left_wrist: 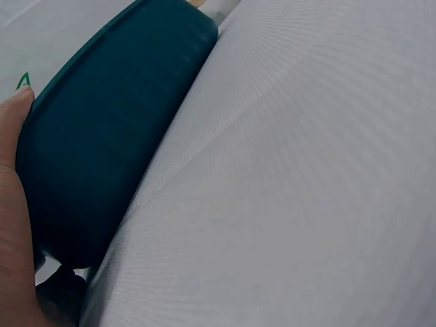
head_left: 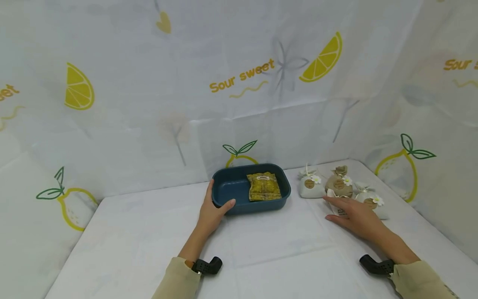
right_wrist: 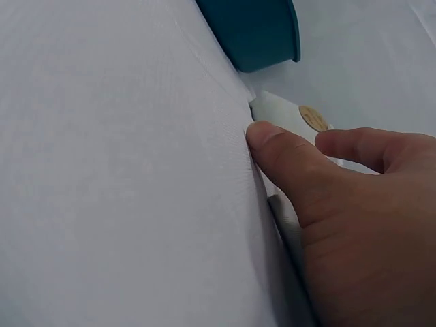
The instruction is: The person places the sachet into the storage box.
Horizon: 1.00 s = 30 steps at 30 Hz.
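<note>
A dark blue rectangular basin (head_left: 246,208) stands on the white-covered table. My left hand (head_left: 210,212) grips its left end, thumb at the front rim and fingers along the side. Inside the basin, toward its right, lies a yellow-green patterned packet (head_left: 264,187) with a white label. My right hand (head_left: 358,216) reaches over a small white packet with dark print (head_left: 340,211), thumb and index finger apart and partly covering it. In the right wrist view the thumb (right_wrist: 272,139) is low by the tabletop, close to a white pouch (right_wrist: 281,112) with a round tan tag.
Beyond my right hand stand a tied white pouch (head_left: 313,191), a brown pouch (head_left: 336,189) and another white pouch (head_left: 381,211), each with a white flower. A lemon-printed white cloth wall (head_left: 149,137) rises behind the table (head_left: 149,249).
</note>
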{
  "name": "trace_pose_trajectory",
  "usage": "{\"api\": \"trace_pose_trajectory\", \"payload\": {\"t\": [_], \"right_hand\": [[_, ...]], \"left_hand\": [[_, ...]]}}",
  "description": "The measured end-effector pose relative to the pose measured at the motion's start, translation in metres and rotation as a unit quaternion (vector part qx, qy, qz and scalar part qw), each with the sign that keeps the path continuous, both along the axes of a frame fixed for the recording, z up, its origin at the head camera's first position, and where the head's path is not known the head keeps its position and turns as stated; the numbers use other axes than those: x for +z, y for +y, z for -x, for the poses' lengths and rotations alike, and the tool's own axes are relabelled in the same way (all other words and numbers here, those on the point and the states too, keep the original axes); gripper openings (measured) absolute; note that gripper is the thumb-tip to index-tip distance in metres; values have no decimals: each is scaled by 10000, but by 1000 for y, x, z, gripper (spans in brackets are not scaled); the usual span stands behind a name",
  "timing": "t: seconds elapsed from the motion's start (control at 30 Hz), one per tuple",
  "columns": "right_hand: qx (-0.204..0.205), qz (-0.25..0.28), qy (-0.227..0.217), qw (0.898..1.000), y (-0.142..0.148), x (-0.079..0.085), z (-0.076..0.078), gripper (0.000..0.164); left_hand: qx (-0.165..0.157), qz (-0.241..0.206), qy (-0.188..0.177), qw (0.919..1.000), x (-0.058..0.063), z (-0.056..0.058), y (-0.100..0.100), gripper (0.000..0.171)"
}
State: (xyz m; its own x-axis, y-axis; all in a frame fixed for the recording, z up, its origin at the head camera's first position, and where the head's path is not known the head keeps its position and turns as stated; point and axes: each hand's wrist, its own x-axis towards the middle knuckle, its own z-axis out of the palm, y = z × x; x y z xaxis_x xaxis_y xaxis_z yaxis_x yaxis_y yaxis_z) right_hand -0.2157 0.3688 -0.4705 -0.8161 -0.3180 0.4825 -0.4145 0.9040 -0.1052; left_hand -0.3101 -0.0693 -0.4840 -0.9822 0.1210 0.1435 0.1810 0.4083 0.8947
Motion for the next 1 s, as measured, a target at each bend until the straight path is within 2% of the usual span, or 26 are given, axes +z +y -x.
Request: {"api": "trace_pose_trajectory", "payload": {"t": [0.17, 0.3, 0.4, 0.47, 0.53, 0.67, 0.8, 1.0], "right_hand": [[155, 243, 246, 9993, -1, -3, 0, 56], [162, 328, 692, 9969, 1, -3, 2, 59], [-83, 314, 1020, 9943, 4, -1, 3, 66], [-276, 314, 1069, 9934, 6, 1, 4, 71], [-471, 238, 950, 9941, 7, 2, 5, 74], [-605, 131, 484, 9969, 7, 3, 3, 76], [-569, 108, 95, 9983, 5, 4, 1, 75], [-397, 45, -119, 9991, 3, 8, 4, 63]], "left_hand": [[-11, -27, -8, 10000, -1, -1, 0, 104], [-9, -27, -11, 10000, -2, -3, -1, 104], [-39, -12, -17, 10000, -2, -4, -1, 104], [-39, -27, -10, 10000, 0, -4, 0, 104], [-29, -36, 5, 10000, 1, -4, 0, 104], [-21, 4, -9, 10000, 2, -3, 1, 104], [-46, 18, -58, 10000, 2, -4, 1, 104], [-30, 32, -35, 10000, 3, -2, 0, 103]]}}
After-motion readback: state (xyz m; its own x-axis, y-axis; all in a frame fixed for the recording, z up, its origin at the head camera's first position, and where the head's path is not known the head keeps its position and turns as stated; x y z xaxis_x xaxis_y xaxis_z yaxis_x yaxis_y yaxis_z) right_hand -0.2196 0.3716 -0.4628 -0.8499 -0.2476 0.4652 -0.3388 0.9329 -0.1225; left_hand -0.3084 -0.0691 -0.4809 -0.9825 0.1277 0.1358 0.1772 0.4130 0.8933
